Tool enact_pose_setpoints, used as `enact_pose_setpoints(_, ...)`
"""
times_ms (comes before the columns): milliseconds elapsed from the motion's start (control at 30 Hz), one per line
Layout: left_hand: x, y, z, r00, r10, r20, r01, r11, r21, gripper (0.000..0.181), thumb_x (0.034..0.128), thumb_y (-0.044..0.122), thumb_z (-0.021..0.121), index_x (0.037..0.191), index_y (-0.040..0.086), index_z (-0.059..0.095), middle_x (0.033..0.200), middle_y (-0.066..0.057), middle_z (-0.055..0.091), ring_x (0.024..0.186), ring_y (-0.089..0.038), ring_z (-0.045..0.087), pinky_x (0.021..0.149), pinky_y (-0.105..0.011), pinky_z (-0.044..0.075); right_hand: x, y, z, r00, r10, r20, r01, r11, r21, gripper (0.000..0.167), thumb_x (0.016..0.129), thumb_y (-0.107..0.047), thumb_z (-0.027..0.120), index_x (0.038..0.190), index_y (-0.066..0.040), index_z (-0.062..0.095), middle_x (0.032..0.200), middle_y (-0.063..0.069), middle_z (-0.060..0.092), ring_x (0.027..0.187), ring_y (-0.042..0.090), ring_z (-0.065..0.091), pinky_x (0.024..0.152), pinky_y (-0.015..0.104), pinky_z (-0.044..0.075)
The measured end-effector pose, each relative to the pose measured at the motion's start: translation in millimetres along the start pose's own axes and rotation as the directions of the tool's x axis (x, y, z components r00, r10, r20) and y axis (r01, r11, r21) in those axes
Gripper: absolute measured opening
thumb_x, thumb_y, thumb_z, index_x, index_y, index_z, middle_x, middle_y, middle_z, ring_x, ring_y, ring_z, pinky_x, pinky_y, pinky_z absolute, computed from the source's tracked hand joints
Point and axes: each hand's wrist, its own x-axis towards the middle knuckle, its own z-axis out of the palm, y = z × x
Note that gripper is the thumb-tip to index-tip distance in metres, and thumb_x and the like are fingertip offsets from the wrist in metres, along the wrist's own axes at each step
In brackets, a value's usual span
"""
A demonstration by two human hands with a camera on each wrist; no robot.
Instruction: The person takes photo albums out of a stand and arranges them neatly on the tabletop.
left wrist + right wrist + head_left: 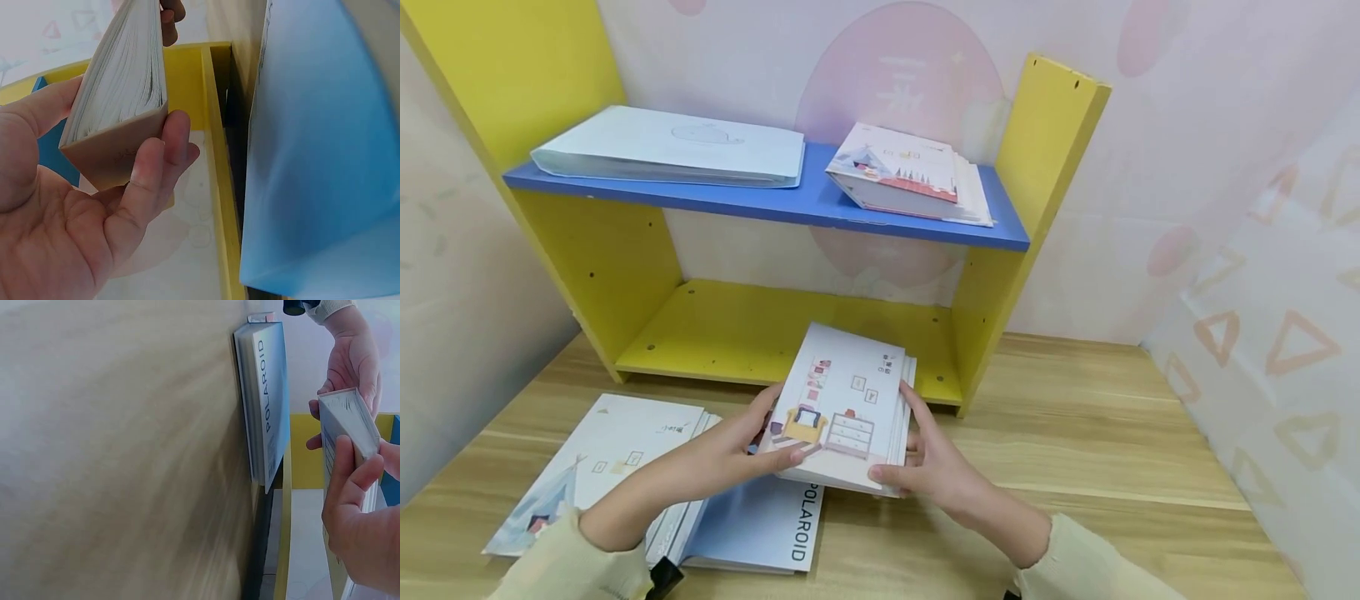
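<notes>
Both hands hold a thick white photo album [842,392], its cover drawn with a yellow armchair and a chest of drawers. My left hand [737,450] grips its left side, thumb on the cover. On the opposite side my right hand [936,467] holds the edge, thumb near the lower corner. The album is raised above the table before the shelf. In the left wrist view, fingers [147,165] curl under the album [119,81], whose page edges show. Below and left lie a white album with a tent drawing [617,450] and a blue POLAROID album [752,517].
A yellow shelf unit [1067,142] with a blue middle board [760,200] stands at the back of the wooden table [1112,467]. On that board lie a pale blue whale-drawn binder [662,146] and a stack of albums [898,167]. The yellow bottom board [730,325] is behind my hands.
</notes>
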Motion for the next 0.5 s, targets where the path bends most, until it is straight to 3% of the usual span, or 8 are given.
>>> enact_pose_setpoints(133,-1.4,0.8,4.4,1.000,0.026,0.016,-0.025,1.000,-0.006,0.090,0.0957,0.042,0.064,0.158,0.007,0.010,0.138,-0.009,0.057,0.114,-0.018,0.057,0.100,-0.040,0.046,-7.0,3.8,-1.6,1.000,0.002,0.009,-0.003,1.000,0.012,0.112,0.085,0.000,0.076,0.159,-0.033,-0.002,0.113,0.022,0.067,0.077,0.020,0.068,0.058,0.026,0.050)
enact_pose_setpoints(267,-2.2,1.3,6.4,0.997,0.067,0.034,-0.067,0.998,-0.019,0.086,0.0966,0.039,0.064,0.158,0.008,0.013,0.130,-0.007,0.063,0.108,-0.017,0.060,0.087,-0.028,0.050,-13.7,5.6,-3.0,1.000,0.004,0.011,-0.004,1.000,0.014,0.113,0.085,0.000,0.075,0.159,-0.033,-0.003,0.109,0.022,0.067,0.072,0.019,0.065,0.056,0.024,0.047)
enact_pose_setpoints(500,-4.2,2.4,13.0,0.994,0.077,0.075,-0.074,0.996,-0.046,0.084,0.0974,0.036,0.063,0.157,0.008,0.013,0.123,-0.006,0.067,0.100,-0.015,0.062,0.079,-0.025,0.048,-24.6,9.9,-4.3,1.000,0.005,0.012,-0.006,1.000,0.016,0.114,0.084,0.000,0.076,0.160,-0.031,-0.003,0.108,0.020,0.068,0.073,0.020,0.066,0.056,0.024,0.048)
